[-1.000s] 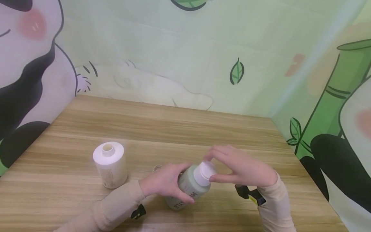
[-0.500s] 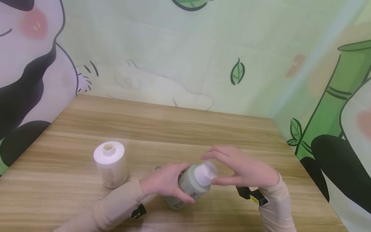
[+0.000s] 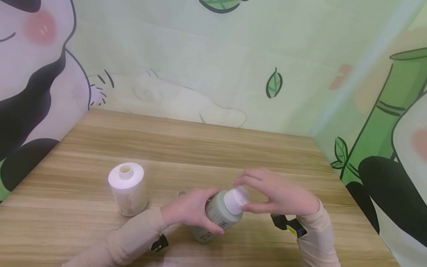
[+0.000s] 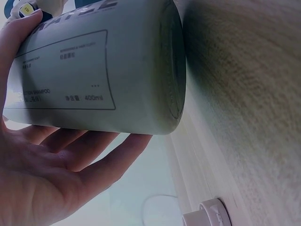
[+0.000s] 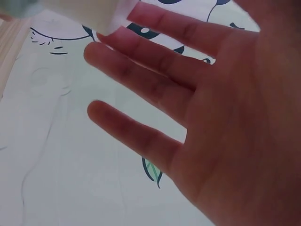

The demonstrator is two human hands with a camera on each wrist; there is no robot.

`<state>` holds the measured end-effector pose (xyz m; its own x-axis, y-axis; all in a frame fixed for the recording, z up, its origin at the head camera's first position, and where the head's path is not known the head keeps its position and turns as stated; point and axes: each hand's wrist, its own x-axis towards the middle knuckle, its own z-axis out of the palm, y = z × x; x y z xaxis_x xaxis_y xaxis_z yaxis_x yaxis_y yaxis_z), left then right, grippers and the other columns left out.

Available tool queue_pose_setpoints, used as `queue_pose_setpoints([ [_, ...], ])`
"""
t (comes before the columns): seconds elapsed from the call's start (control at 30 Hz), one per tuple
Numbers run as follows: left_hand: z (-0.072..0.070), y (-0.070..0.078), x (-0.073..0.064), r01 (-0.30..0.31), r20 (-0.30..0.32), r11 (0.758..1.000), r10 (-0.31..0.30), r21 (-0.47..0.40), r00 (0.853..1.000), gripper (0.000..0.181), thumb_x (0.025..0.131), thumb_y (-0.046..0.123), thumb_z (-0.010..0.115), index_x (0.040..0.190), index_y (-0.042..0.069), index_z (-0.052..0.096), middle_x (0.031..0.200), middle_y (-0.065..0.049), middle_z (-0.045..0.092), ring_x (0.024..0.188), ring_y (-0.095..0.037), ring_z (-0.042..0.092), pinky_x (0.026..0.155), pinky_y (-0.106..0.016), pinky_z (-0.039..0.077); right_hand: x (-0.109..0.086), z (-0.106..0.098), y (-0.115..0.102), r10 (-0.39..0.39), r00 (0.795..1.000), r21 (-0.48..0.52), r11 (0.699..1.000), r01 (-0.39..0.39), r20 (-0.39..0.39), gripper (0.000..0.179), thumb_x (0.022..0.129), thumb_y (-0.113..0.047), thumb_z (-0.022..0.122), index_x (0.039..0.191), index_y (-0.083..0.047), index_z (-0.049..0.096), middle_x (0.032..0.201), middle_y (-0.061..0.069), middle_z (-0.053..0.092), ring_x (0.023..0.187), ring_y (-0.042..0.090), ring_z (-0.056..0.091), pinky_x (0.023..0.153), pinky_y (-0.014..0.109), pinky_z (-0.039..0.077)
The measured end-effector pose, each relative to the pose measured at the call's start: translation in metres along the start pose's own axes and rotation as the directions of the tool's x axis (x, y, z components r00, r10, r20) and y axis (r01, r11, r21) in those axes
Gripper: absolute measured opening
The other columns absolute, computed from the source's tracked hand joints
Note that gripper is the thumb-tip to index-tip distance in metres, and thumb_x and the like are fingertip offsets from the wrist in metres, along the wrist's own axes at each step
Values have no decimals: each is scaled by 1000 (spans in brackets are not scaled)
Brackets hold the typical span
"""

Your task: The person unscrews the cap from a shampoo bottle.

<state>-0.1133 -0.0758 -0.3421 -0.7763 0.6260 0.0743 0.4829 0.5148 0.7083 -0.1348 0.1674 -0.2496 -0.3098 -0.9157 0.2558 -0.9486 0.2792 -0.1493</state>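
My left hand [image 3: 191,207] grips a grey-green shampoo bottle [image 3: 220,213] around its body, near the table's front. The bottle is tilted, its top leaning to the right. Its printed label and "400ml" show in the left wrist view, with the base [image 4: 174,66] close to the wood; contact cannot be told. On top sits a white cap [image 3: 234,201], blurred. My right hand [image 3: 277,191] pinches this cap between thumb and fingertips, while in the right wrist view the other fingers [image 5: 136,134] spread out straight.
An uncapped white bottle [image 3: 130,193] stands upright on the wooden table [image 3: 186,144] at left. Behind my left hand lies a small white ring-shaped part [image 3: 181,193], partly hidden. A printed panda cloth [image 3: 200,66] hangs behind the table.
My right hand's fingers loosened and spread slightly at the cap, then closed in on it again. The left hand and bottle stay almost still.
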Motion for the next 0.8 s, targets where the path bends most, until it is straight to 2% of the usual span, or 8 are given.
queue_pose_setpoints([
  [0.17,0,0,0,-3,3,1000,3,-1,1000,68,62,41,88,117,16,55,104,3,69,90,-7,63,78,-21,52,-1,-2,-1,-20,1000,21,1000,19,24,40,87,-25,71,124,-19,57,122,-8,58,110,9,55,94,31,51],
  [0.4,0,1,-1,-8,2,1000,8,-1,1000,71,63,39,88,120,14,55,107,2,69,93,-9,64,80,-21,52,-2,-2,-3,51,998,20,998,-51,21,51,85,-38,72,127,-15,54,122,-6,60,112,10,56,95,34,51],
  [0.63,1,1,-1,-10,-8,1000,10,5,1000,69,62,40,89,117,15,56,104,3,69,90,-7,63,78,-20,51,-1,-2,-4,79,997,14,997,-79,22,43,86,-41,71,117,-16,55,111,-10,61,98,6,58,87,29,53],
  [0.8,0,1,-1,-10,-4,1000,10,8,1000,69,62,40,88,117,16,56,104,3,69,89,-6,63,77,-20,51,0,-1,-4,60,998,25,998,-61,36,33,90,-34,68,115,-17,56,112,-9,60,98,5,58,86,27,54],
])
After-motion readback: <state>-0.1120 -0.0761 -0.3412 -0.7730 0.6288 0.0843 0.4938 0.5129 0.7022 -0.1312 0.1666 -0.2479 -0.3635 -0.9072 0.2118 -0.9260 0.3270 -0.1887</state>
